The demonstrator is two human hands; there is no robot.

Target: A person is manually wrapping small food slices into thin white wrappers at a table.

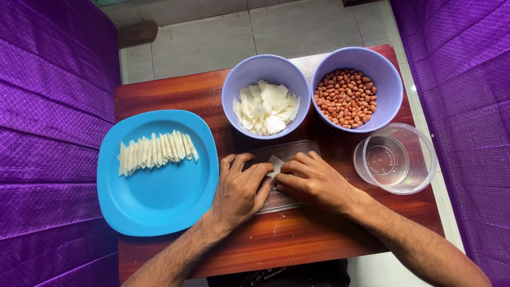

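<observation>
Your hands cover most of the work area. The left hand (241, 188) and right hand (313, 180) meet over a clear plastic lid (289, 151) lying flat on the tabletop (297, 239). Only the far edge and part of the near edge of the lid show; its middle is hidden under your fingers.

Between your fingertips sits a small white pastry piece (275, 162). Only its upper corner is visible, so you cannot read its full shape or its long axis; the exposed corner points away from you, toward the bowls. The grip of each hand is pressed together on this piece, fingers curled down, thumbs hidden.

Beyond the lid stand two lilac bowls: the left bowl (234, 87) holds loose white pastry squares (265, 109), the right bowl (390, 90) holds peanuts (345, 97). A clear round container (419, 159) stands to the right of your right hand.

On the blue plate (159, 202) to your left lies a row of folded pastry pieces (156, 151), overlapping, each with its long axis running roughly away from you. Purple fabric (48, 133) borders both sides and runs out of the frame.
</observation>
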